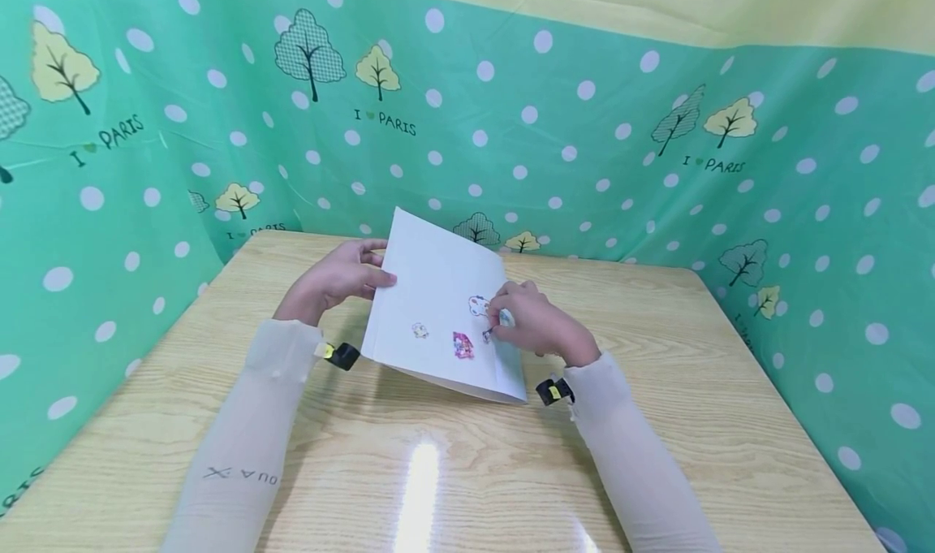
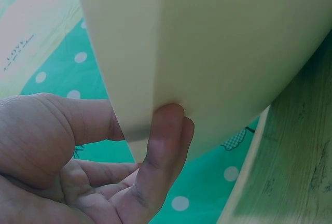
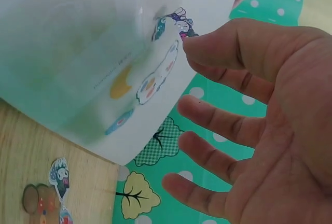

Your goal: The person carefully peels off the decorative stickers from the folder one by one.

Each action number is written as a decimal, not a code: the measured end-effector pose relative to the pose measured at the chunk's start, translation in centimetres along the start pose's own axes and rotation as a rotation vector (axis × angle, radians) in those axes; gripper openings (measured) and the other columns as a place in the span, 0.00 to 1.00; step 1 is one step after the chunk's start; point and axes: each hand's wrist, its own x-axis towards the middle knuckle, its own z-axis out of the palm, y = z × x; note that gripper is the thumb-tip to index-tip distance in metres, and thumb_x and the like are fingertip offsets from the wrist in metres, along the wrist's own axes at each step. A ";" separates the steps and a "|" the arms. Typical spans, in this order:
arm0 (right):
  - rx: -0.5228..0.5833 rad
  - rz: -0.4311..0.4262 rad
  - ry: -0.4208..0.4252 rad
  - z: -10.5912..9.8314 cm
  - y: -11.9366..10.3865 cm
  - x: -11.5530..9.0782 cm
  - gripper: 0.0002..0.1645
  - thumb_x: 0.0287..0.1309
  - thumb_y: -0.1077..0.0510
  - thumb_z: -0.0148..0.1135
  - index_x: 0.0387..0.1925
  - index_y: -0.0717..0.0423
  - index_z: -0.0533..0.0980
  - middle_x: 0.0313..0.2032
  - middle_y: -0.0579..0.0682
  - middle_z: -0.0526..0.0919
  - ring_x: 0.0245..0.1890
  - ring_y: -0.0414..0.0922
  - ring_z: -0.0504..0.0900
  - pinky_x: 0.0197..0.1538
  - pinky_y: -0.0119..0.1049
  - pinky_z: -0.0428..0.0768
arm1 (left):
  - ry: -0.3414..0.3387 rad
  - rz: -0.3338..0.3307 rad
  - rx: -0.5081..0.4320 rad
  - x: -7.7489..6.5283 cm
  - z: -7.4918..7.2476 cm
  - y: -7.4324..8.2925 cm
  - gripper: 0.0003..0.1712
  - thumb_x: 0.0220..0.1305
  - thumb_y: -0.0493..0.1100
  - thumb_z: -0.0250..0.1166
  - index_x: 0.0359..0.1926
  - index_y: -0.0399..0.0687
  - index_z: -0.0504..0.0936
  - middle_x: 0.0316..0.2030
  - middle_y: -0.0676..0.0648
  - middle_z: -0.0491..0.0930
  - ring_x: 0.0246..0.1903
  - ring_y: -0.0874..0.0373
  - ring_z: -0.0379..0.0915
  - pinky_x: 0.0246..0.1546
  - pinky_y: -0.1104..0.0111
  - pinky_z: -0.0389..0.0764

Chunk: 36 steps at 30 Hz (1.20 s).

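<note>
A white folder (image 1: 438, 269) is held up tilted over the table. My left hand (image 1: 339, 279) grips its left edge, the thumb on the front and fingers behind, as the left wrist view (image 2: 155, 141) shows. On the front are a pink sticker (image 1: 463, 346), a small pale sticker (image 1: 420, 330) and a white cartoon sticker (image 1: 478, 305). My right hand (image 1: 536, 321) is at the folder's right side. Its thumb and index finger pinch a small dark purple cartoon sticker (image 3: 181, 24) at the folder's surface. Other stickers show through a translucent layer (image 3: 57, 73) beside it.
The folder stands over a light wood table (image 1: 351, 455). In the right wrist view, more cartoon stickers (image 3: 60, 180) lie on the table below the folder. A green dotted curtain (image 1: 409, 163) hangs behind and along the sides.
</note>
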 end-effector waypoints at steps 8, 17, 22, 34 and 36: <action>0.040 0.033 -0.013 -0.7 0.6 -0.4 0.08 0.65 0.57 0.66 0.28 0.45 0.80 0.53 0.49 0.73 0.57 0.55 0.63 0.30 0.39 0.80 | -0.002 0.003 0.001 0.1 0.0 0.0 0.48 0.67 0.30 0.64 0.80 0.38 0.48 0.58 0.33 0.72 0.46 0.47 0.82 0.47 0.56 0.85; 0.010 0.017 0.012 -0.3 0.8 0.0 0.02 0.65 0.54 0.68 0.38 0.44 0.85 0.61 0.50 0.74 0.63 0.58 0.63 0.52 0.53 0.79 | -0.001 0.004 0.013 0.1 0.0 -0.1 0.48 0.68 0.31 0.65 0.80 0.38 0.48 0.58 0.33 0.72 0.47 0.46 0.82 0.47 0.56 0.85; -0.043 -0.029 0.006 0.3 0.3 0.4 0.07 0.65 0.54 0.70 0.44 0.40 0.87 0.63 0.51 0.75 0.63 0.58 0.65 0.58 0.55 0.75 | -0.003 -0.001 0.011 0.1 0.0 -0.1 0.48 0.68 0.32 0.65 0.81 0.39 0.48 0.59 0.34 0.71 0.47 0.46 0.82 0.48 0.56 0.85; -0.069 -0.058 -0.011 0.2 0.2 0.2 0.06 0.66 0.57 0.68 0.31 0.43 0.83 0.53 0.48 0.78 0.54 0.53 0.68 0.49 0.43 0.75 | -0.006 0.004 0.013 0.2 0.0 -0.1 0.48 0.67 0.31 0.65 0.80 0.39 0.49 0.59 0.33 0.71 0.47 0.46 0.82 0.48 0.56 0.85; -0.048 -0.037 -0.021 0.0 0.3 0.0 0.06 0.67 0.56 0.67 0.32 0.44 0.83 0.53 0.48 0.77 0.53 0.53 0.68 0.44 0.41 0.77 | -0.006 0.005 0.012 0.2 0.0 -0.1 0.48 0.67 0.31 0.65 0.80 0.39 0.49 0.59 0.33 0.71 0.47 0.46 0.82 0.47 0.56 0.85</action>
